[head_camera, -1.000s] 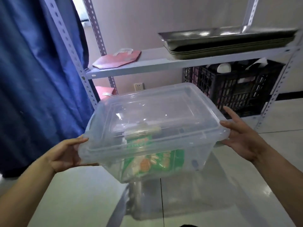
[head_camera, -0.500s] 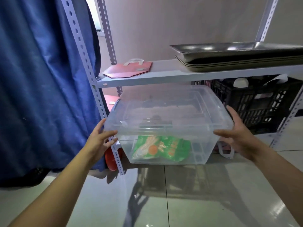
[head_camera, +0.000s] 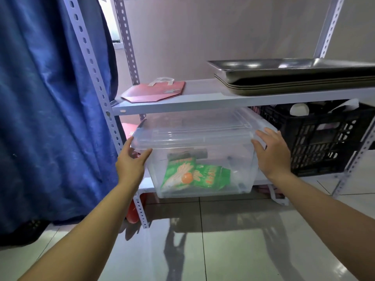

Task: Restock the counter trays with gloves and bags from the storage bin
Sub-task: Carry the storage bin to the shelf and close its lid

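Clear lidded plastic storage bin (head_camera: pixel 200 151) sits at frame centre on the low grey metal shelf (head_camera: pixel 147 184), front end overhanging the shelf edge. Inside, against the front wall: green printed glove packets (head_camera: pixel 194 175), with a dark flat item behind them, too blurred to identify. Left hand (head_camera: pixel 132 161) grips the bin's left front corner under the lid rim, thumb on the front wall and fingers (head_camera: pixel 127 144) curled up the side. Right hand (head_camera: pixel 272 153) presses the bin's right front corner, fingers (head_camera: pixel 263 134) nearly straight along the lid edge, thumb on the front; not curled round anything. Black slotted plastic crate (head_camera: pixel 316 145) stands just right of the bin on the same shelf, white items on top. Upper grey shelf (head_camera: pixel 203 98) directly above carries a flat red paper bag with white handles (head_camera: pixel 154 91) at left and stacked metal trays (head_camera: pixel 294 76) at right. Blue curtain (head_camera: pixel 44 98) fills the left of the frame. Glossy tiled floor (head_camera: pixel 223 240) across the bottom.
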`<state>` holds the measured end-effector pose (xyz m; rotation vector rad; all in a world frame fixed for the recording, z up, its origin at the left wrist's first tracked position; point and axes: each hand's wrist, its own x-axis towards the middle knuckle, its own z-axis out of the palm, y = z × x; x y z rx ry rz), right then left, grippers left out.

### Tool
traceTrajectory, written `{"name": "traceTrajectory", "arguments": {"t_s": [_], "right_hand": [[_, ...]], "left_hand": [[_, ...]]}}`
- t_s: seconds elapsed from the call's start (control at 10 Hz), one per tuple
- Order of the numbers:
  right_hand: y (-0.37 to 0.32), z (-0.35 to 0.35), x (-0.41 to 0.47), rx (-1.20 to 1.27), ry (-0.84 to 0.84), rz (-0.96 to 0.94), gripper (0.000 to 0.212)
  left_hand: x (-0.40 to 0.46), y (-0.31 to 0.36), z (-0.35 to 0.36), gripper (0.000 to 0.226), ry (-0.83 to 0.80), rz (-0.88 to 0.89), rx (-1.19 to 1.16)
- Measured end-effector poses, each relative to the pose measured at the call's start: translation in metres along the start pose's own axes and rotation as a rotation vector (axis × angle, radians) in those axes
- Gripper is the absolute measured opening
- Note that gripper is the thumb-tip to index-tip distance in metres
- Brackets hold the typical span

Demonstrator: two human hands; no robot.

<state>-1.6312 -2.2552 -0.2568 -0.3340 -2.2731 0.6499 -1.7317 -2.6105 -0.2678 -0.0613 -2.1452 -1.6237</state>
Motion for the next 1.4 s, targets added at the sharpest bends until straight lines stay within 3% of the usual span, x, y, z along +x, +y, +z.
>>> {"name": "traceTrajectory", "arguments": {"t_s": [0.1, 0.2, 0.3, 0.4, 0.5, 0.8, 1.2, 1.4], "right_hand": [[0.006, 0.02, 0.014, -0.117, -0.186, 0.064, 0.052], [0.013, 0.037, 0.008, -0.423, -0.37, 0.042, 0.077], [0.018, 0.047, 0.003, -0.467, -0.354, -0.016, 0.093], [0.025, 0.048, 0.007, -0.482, -0.351, -0.037, 0.096], [0.034, 0.053, 0.014, -0.485, -0.331, -0.059, 0.1], [0.025, 0.077, 0.038, -0.463, -0.399, 0.01, 0.107], [0.023, 0.074, 0.037, -0.52, -0.386, 0.013, 0.112], [-0.01, 0.037, 0.05, -0.627, -0.646, 0.143, 0.108]], "left_hand": [[0.014, -0.001, 0.015, 0.068, -0.049, -0.001, 0.19], [0.009, -0.011, 0.024, 0.07, -0.156, 0.083, 0.462], [-0.012, -0.019, 0.04, 0.093, -0.198, 0.154, 0.814], [-0.014, -0.022, 0.043, 0.103, -0.12, 0.262, 0.974], [-0.005, -0.021, 0.051, 0.104, -0.143, 0.373, 1.024], [0.04, -0.02, 0.06, 0.114, -0.32, 0.286, 1.032], [0.04, -0.031, 0.063, 0.116, -0.3, 0.324, 0.96], [0.045, 0.004, 0.046, 0.113, -0.52, 0.176, 0.984]]}}
